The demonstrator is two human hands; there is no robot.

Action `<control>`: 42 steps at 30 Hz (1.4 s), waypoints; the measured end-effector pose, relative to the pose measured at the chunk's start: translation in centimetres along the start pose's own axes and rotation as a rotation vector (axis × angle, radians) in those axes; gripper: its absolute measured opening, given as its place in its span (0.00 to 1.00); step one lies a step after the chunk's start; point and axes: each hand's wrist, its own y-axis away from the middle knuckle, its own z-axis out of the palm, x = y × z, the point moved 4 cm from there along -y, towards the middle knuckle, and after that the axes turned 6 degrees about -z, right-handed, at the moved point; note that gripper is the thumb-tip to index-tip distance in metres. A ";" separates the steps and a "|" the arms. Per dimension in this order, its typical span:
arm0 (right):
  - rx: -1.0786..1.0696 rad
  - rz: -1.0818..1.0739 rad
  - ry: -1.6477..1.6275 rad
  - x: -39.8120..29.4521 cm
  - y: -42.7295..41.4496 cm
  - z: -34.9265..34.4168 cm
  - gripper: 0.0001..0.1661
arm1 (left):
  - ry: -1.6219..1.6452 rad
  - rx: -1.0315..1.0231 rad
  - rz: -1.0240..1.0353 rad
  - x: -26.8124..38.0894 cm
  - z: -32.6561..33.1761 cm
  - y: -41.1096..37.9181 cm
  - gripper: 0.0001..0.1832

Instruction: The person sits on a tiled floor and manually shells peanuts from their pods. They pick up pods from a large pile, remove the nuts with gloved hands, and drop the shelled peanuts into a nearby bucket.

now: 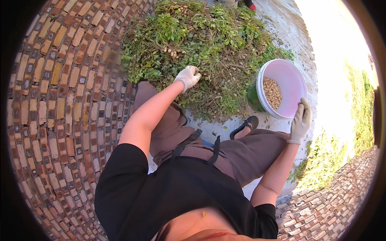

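Observation:
My left hand [188, 77], in a pale work glove, is over the near part of a heap of uprooted peanut plants [217, 60], its fingers curled; whether they hold a stem or a pod is hidden. My right hand [302, 122], gloved too, is at the near right rim of a plastic bucket [285, 64], its fingers bent close together; whether they grip the rim or a small thing cannot be told. Loose peanuts in the shell [272, 93] lie inside the bucket. More pods [172, 52] show among the leaves and roots beyond my left hand.
A brick wall [66, 90] rises along the left. The heap lies on a pale sheet [297, 39]. At the far edge stand another container [228, 3] and a person's red-tipped foot [252, 6]. My dark shoe [245, 128] is just below the bucket. Sunlit greenery [322, 162] is at the right.

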 end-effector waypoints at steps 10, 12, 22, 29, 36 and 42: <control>-0.865 -0.245 0.372 -4.2 2.9 20.2 0.15 | -1.069 0.024 0.131 -6.3 -8.1 -11.4 0.22; -0.914 -0.250 0.341 -4.9 3.2 22.1 0.15 | -0.958 0.043 -0.061 -12.4 -9.0 -13.1 0.27; -0.891 -0.218 0.416 -3.9 1.0 23.6 0.15 | -0.589 0.263 0.128 -3.6 -8.9 -11.1 0.23; -0.811 -0.245 0.354 -3.2 0.6 22.1 0.15 | 0.970 -0.065 0.036 -0.8 -5.6 -7.6 0.18; -0.731 0.009 -0.011 -5.5 1.1 20.5 0.16 | 1.216 -0.368 0.078 3.1 -4.8 -1.7 0.11; -0.743 -0.152 0.010 -9.4 -1.3 21.3 0.17 | 1.249 -0.407 0.338 5.8 -3.1 -1.5 0.19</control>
